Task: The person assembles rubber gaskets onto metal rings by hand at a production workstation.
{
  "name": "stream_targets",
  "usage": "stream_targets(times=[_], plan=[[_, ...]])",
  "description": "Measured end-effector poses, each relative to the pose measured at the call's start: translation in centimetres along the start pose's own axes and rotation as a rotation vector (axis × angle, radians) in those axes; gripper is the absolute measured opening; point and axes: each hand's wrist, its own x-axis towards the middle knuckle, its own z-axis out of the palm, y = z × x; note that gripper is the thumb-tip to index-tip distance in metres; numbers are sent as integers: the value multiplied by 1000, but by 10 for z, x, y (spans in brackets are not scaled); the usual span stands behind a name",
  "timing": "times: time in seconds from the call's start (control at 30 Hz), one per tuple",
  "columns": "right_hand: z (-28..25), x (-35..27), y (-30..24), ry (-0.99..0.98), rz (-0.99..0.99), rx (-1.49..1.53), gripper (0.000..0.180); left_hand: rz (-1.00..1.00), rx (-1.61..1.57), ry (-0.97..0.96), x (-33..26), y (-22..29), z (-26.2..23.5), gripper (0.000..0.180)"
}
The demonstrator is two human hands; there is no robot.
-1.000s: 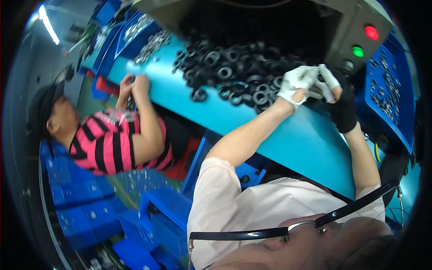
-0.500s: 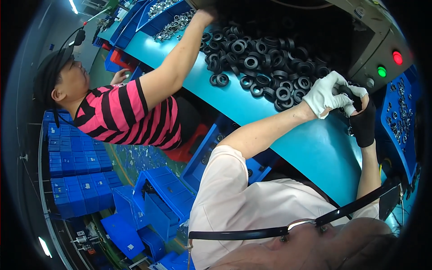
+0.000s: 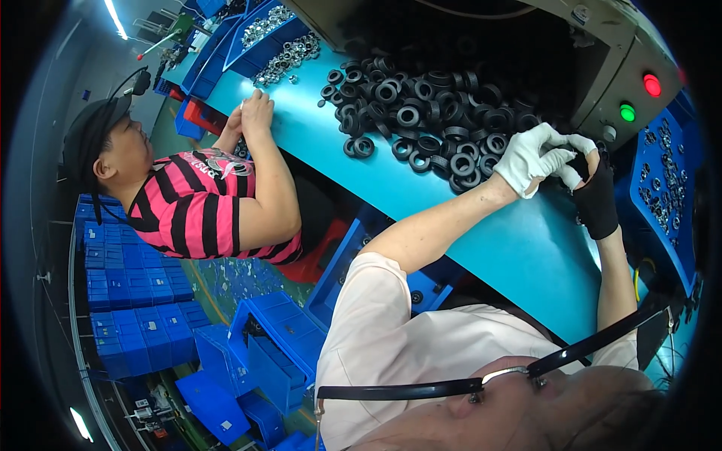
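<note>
Over the right part of the blue table my left hand (image 3: 529, 159), in a white glove, reaches across to my right hand (image 3: 598, 197), which wears a black glove with pale-covered fingertips. Both hands are closed, and their fingers meet around a dark ring-like piece (image 3: 578, 164). Most of that piece is hidden by the fingers and blends with the black glove. Just beyond my left hand lies a large heap of black rings (image 3: 408, 116), spread over the tabletop (image 3: 489, 233).
A machine (image 3: 632, 64) with red and green lights stands behind my hands. Right of them is a blue bin of small metal parts (image 3: 663, 180). A co-worker (image 3: 218, 195) in a striped shirt sits at left, near shiny metal pieces (image 3: 289, 59). Blue crates (image 3: 135, 331) are stacked lower left.
The co-worker's arm has drawn back from the machine side, and both their hands now meet at the table edge. My hands stay together on the ring-like piece; the whole view has shifted slightly.
</note>
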Motion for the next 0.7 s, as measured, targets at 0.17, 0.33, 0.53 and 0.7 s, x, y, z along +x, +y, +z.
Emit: stream_targets(times=[0.17,0.33,0.53,0.7], plan=[[-1,-6,14,-100,46,-26,27,-95,84,-7,-6,7,3,21],[-3,-1,8,-61,-9,27,19,-152,-76,41,-7,10,8,24],[-8,4,-8,-64,216,187,33,-115,-204,95,1,1,2,26],[-5,-1,-3,-47,240,310,41,-24,-54,-25,1,-2,-2,29]])
